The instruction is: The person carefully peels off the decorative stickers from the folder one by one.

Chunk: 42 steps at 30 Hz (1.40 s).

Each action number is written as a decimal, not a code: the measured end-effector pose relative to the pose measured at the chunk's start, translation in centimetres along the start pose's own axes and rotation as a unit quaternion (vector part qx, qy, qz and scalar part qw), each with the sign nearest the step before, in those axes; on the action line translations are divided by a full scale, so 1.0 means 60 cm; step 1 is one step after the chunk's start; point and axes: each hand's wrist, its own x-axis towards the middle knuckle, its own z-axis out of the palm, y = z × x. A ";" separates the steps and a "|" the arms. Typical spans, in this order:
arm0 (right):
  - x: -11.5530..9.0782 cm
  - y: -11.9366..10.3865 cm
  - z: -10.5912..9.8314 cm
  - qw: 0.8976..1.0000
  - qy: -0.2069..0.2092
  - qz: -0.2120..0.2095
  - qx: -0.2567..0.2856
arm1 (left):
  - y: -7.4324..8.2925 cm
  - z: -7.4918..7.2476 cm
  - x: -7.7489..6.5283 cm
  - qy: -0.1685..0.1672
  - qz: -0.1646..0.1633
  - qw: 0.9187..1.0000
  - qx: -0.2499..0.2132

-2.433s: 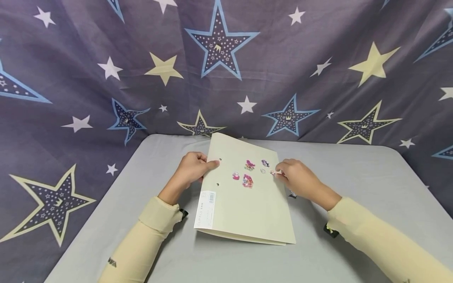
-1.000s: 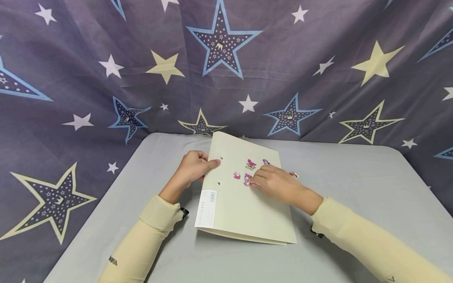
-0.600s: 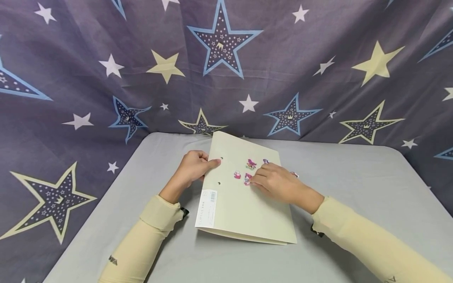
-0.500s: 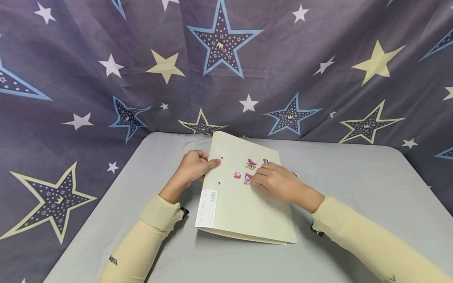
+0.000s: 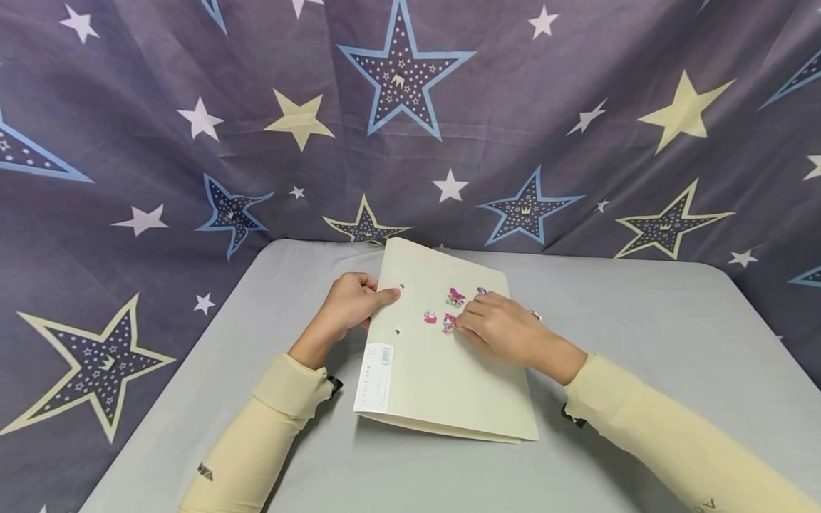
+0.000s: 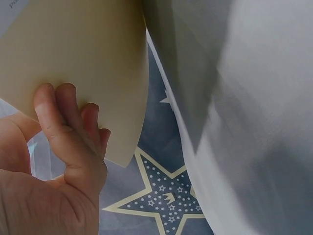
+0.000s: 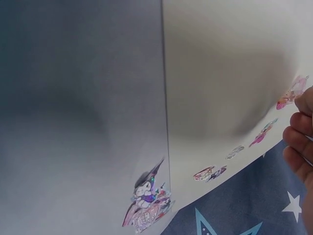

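Observation:
A cream clip file (image 5: 474, 399) stands slightly propped on the grey table, several small shiny cartoon stickers on its cover. My left hand (image 5: 349, 303) grips the spine edge, thumb on the cover; the left wrist view has its fingers (image 6: 51, 112) against the underside. My right hand (image 5: 503, 328) is over the cover with curled fingers, pinching the edge of a pink sticker (image 5: 449, 323). Close by are a magenta sticker (image 5: 455, 296) and a small pink-and-white one (image 5: 430, 316). A purple sticker (image 5: 482, 291) shows just past my knuckles. My right hand hides part of the cover.
Loose stickers (image 7: 146, 198) lie on the table beside the file's right edge, mostly hidden by my hand in the head view. A white barcode label (image 5: 375, 377) runs along the lower spine. A star-patterned curtain (image 5: 398, 164) hangs behind the table (image 5: 641, 320).
My right hand has moved left from a sticker at the file's right edge to the pink sticker mid-cover; over the last second it stays there. My left hand keeps its grip.

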 end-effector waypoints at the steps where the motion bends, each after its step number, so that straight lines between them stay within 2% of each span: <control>1: 0.000 0.000 -0.001 1.000 -0.001 0.002 -0.001 | 0.000 0.000 0.000 0.000 0.001 1.000 -0.003; 7: 0.001 0.000 -0.003 1.000 -0.005 0.007 0.001 | -0.001 -0.001 0.000 -0.006 0.002 1.000 -0.014; 26: -0.004 0.004 -0.003 0.999 0.021 0.022 0.009 | 0.000 0.002 0.001 -0.006 -0.004 1.000 -0.014; 34: -0.002 0.007 -0.009 0.999 0.045 0.021 0.015 | 0.001 0.001 0.002 -0.009 -0.002 1.000 -0.010; 42: -0.008 0.013 -0.013 0.999 0.042 0.029 0.012 | 0.000 0.001 0.001 -0.006 -0.002 1.000 -0.011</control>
